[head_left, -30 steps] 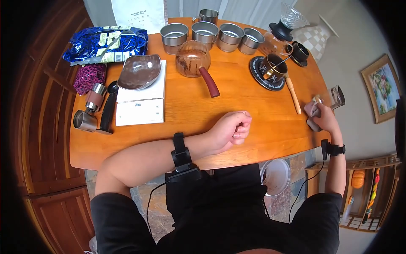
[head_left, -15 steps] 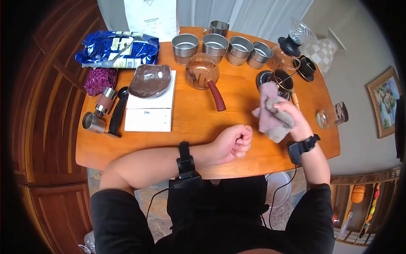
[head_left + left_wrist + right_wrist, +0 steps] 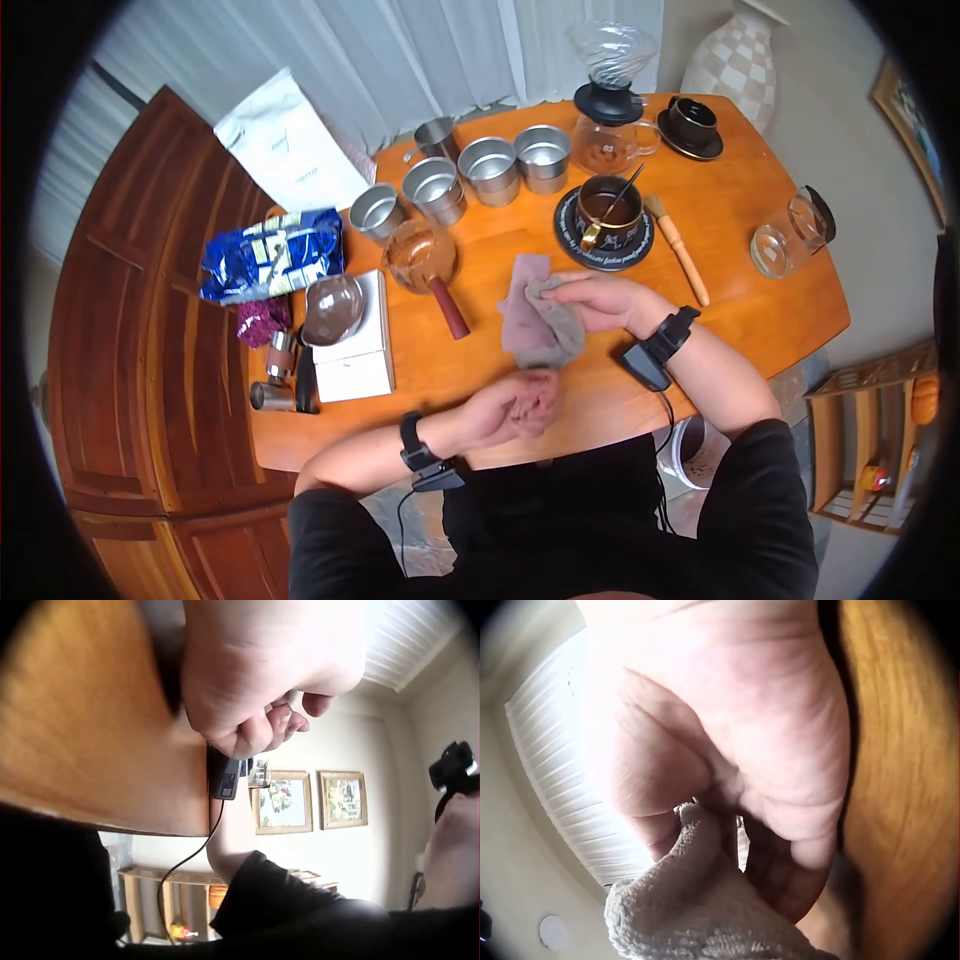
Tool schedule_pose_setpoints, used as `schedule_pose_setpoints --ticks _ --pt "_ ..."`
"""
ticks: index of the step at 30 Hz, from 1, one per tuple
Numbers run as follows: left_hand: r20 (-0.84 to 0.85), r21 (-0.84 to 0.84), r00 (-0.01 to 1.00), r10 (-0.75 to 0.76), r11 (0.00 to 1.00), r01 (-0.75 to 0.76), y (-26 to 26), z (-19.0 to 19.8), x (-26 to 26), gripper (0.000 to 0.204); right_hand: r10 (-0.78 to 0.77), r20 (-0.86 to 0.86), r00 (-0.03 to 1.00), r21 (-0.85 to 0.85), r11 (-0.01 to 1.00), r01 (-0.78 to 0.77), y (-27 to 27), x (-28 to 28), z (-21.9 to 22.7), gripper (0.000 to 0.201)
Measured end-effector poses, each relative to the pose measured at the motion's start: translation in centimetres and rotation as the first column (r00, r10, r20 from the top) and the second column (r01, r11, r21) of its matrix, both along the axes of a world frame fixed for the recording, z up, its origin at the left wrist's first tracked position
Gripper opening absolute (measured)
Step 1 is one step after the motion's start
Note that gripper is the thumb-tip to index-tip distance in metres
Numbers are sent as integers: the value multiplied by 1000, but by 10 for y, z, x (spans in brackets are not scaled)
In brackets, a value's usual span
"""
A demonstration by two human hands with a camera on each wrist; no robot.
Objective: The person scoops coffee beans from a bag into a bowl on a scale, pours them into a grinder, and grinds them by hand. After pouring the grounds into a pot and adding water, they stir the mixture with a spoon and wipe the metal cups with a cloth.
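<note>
A pink and grey cloth (image 3: pixel 545 315) hangs from my right hand (image 3: pixel 603 300), pinched between thumb and fingers over the middle of the table. In the right wrist view the towel-like cloth (image 3: pixel 705 907) droops from the fingers, some of which its folds hide. My left hand (image 3: pixel 510 408) is near the table's front edge, just below the cloth, holding nothing. Its fingers (image 3: pixel 255 735) curl loosely in the left wrist view. Beyond the right hand stands a dark cup (image 3: pixel 612 205) with a gold handle and a spoon, on a black saucer (image 3: pixel 600 262).
A wooden-handled brush (image 3: pixel 683 255) lies right of the saucer, with a glass (image 3: pixel 775 250) farther right. A glass pot with a red handle (image 3: pixel 448 308), several metal cups (image 3: pixel 490 175) and a glass dripper (image 3: pixel 610 70) stand behind. At left are a white scale (image 3: pixel 350 375), brown dish (image 3: pixel 333 310) and blue bag (image 3: pixel 275 255).
My right hand has brought the cloth from the table's right edge leftward to the middle, near the left hand. The left hand's fingers have loosened a little. The head view has turned.
</note>
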State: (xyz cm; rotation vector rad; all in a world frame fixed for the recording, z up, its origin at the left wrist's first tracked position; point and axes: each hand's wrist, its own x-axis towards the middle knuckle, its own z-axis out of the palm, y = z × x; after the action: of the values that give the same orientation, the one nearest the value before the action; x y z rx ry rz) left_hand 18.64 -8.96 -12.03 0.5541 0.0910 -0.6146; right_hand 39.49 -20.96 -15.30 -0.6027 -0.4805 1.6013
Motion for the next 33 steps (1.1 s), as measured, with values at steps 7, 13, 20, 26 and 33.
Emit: schedule_pose_setpoints --ticks 7,13,20,26,33 --pt "150 594 989 -21 801 -73 9 116 29 8 5 -82 997 -32 999 -7 2 -2 4 36" --pt "478 849 758 -444 11 -529 56 134 176 22 -15 -38 999 24 1000 16 4 -5 9 39" --pt "94 587 839 -536 -651 -481 72 107 268 66 -33 -49 998 22 999 34 1 -4 10 41" --pt "113 683 861 -495 -591 -430 76 91 286 73 -36 -43 998 6 999 37 2 -3 7 39" --pt "319 678 825 -466 -497 -542 78 109 271 63 -56 -34 998 11 998 56 2 -5 7 40"
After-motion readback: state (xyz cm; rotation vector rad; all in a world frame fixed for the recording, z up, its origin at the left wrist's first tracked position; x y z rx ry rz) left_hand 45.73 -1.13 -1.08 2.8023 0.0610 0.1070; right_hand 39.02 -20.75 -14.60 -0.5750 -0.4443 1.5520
